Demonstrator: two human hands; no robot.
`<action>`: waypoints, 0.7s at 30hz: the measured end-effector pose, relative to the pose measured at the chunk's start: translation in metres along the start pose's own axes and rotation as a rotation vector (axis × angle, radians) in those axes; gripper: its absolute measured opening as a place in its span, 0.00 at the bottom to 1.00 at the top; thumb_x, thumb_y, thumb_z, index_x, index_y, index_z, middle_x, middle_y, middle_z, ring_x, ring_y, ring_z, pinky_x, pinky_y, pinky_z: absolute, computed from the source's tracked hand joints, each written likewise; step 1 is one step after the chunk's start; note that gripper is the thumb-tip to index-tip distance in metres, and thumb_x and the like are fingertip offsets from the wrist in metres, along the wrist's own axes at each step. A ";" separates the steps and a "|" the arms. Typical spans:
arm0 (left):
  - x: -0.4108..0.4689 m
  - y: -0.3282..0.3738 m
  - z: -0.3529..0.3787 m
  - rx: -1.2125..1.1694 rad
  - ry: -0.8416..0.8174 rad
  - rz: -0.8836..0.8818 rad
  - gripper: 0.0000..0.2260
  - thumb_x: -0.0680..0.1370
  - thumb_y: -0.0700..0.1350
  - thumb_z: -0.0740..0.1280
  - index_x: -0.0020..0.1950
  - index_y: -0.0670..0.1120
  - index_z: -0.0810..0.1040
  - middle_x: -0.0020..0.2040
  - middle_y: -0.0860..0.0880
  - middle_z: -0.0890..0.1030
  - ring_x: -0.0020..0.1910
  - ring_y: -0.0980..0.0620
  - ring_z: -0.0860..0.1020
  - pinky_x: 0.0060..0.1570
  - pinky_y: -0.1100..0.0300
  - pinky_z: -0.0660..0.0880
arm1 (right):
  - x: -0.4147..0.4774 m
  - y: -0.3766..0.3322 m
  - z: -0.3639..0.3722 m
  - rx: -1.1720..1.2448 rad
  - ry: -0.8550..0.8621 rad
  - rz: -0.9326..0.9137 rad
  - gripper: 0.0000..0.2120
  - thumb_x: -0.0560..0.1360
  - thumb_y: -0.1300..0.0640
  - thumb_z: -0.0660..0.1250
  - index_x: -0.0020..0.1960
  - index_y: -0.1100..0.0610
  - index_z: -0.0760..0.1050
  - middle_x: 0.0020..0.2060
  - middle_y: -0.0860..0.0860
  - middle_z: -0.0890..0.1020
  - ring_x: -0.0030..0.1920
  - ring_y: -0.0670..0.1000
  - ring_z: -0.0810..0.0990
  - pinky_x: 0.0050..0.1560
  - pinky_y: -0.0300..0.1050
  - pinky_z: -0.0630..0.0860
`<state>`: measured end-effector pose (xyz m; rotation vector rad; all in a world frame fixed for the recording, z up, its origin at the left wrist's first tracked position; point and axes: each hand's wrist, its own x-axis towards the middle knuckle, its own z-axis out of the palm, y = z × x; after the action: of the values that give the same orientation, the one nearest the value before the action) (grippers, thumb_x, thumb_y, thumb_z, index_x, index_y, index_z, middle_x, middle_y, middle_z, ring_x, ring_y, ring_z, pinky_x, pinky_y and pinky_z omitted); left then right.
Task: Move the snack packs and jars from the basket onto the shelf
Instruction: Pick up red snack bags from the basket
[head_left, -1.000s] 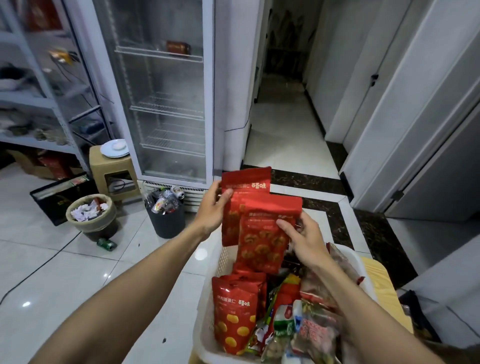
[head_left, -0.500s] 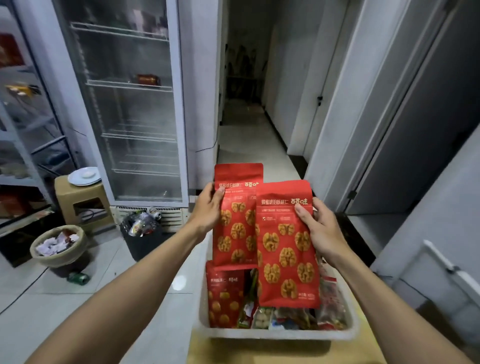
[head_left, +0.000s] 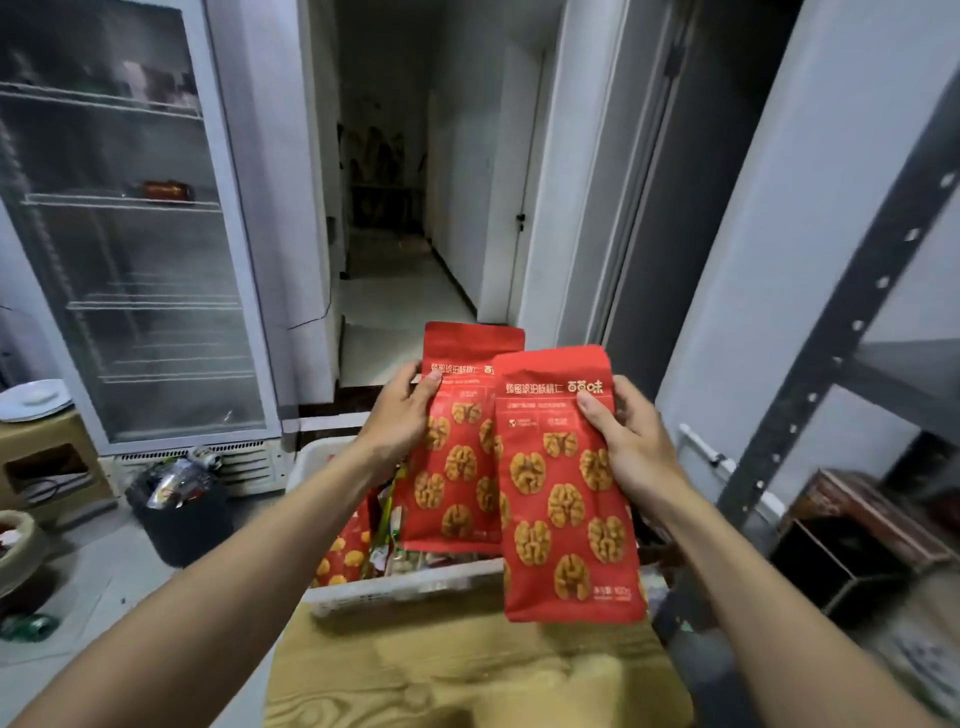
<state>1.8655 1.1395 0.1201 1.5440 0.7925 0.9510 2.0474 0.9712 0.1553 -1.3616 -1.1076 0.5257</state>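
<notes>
A: Where are the packs at this point?

B: Both are lifted above the white plastic basket (head_left: 405, 587) at lower centre. The left hand (head_left: 400, 415) pinches the rear red walnut-print foil pouch (head_left: 457, 467) at its upper left edge, thumb on the printed face. The right hand (head_left: 631, 441) grips the front red walnut-print foil pouch (head_left: 566, 499) at its upper right edge, thumb likewise on the front. The hands are apart with one pouch each, and the front pouch overlaps the rear one's right side.

A: How would you expect them to handle?

B: Light, I'd judge, since each hangs straight from a one-sided pinch. The film looks smooth and probably a little slick. The body should be soft with loose kernels inside, so squeezing the middle risks crushing them. The sealed top band is likely the stiffest part, and a hold near it, like these, seems sound.

A: And putting them down?

B: The grey perforated-steel shelf (head_left: 844, 343) stands at the right edge of the frame. A pouch may stand if its base spreads; otherwise it is safer laid flat. More red packs (head_left: 340, 558) and mixed wrappers lie in the basket, which sits on a yellow wood-grain tabletop (head_left: 441, 670). I can't make out any jars.
</notes>
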 end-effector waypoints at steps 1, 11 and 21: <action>-0.012 0.007 0.016 -0.005 -0.010 0.005 0.11 0.82 0.52 0.59 0.62 0.51 0.73 0.54 0.47 0.83 0.51 0.49 0.83 0.54 0.48 0.79 | -0.013 -0.005 -0.015 -0.016 0.018 -0.003 0.03 0.80 0.54 0.63 0.52 0.49 0.75 0.45 0.50 0.85 0.45 0.49 0.85 0.45 0.45 0.82; -0.094 0.085 0.165 -0.131 -0.198 0.029 0.11 0.82 0.51 0.59 0.61 0.50 0.75 0.50 0.45 0.85 0.46 0.47 0.85 0.48 0.50 0.81 | -0.115 -0.077 -0.164 -0.077 0.195 -0.057 0.07 0.80 0.52 0.63 0.56 0.51 0.75 0.47 0.51 0.85 0.44 0.50 0.86 0.43 0.44 0.82; -0.091 0.162 0.315 -0.212 -0.451 0.001 0.10 0.82 0.51 0.60 0.60 0.49 0.75 0.44 0.49 0.84 0.36 0.55 0.84 0.33 0.61 0.79 | -0.154 -0.132 -0.290 -0.082 0.540 -0.033 0.05 0.80 0.50 0.64 0.53 0.49 0.77 0.42 0.50 0.86 0.38 0.51 0.86 0.38 0.47 0.83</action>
<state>2.1046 0.8908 0.2421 1.4939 0.3581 0.6275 2.1895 0.6694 0.2755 -1.4403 -0.7101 0.0734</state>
